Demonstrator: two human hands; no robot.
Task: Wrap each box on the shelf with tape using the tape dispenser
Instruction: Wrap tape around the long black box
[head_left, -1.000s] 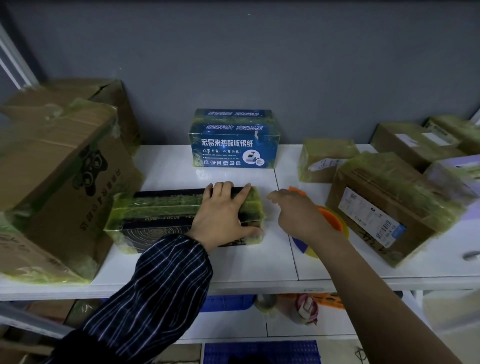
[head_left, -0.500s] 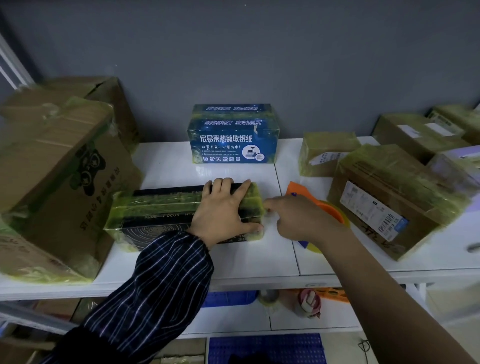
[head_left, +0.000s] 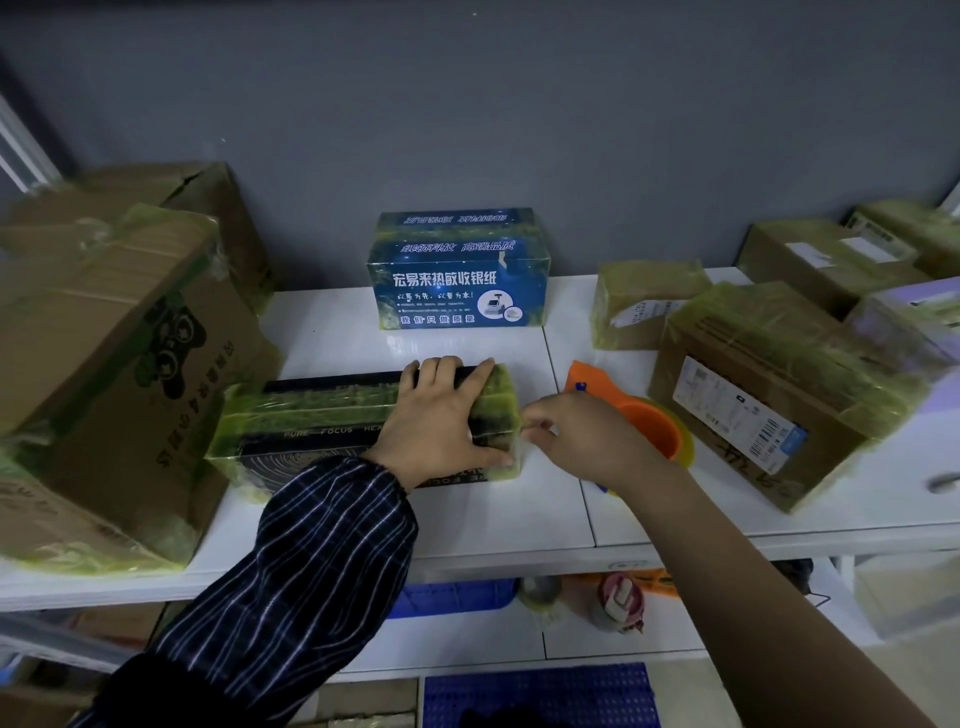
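Nearest the camera, a dark sleeve (head_left: 291, 561) with thin pale stripes covers the left forearm; the right forearm is bare. The left hand (head_left: 441, 415) lies flat across the right end of a long, low black box (head_left: 296, 460). Its fingers are straight over the top and its thumb runs along the front face, pressing down. The box lies flat on the smooth white shelf (head_left: 493, 514), banded with glossy, wrinkled yellow-green tape (head_left: 311, 410).

The right hand (head_left: 587, 441) has its fingers curled, the tips gathered against the taped end face just right of the left thumb. Whether they pinch a loose tape end cannot be told.

Just behind the right hand sits the tape dispenser (head_left: 649, 426), orange plastic with a rounded hub, resting on the shelf.

Left of the left hand stands a big brown carton (head_left: 104, 364), film wrinkled over its corners. Right of the right hand is a labelled cardboard box (head_left: 769, 395), also taped. Beyond the hands, a blue printed box (head_left: 460, 280) and a small wrapped parcel (head_left: 639, 301) stand near the matte grey wall (head_left: 467, 104).
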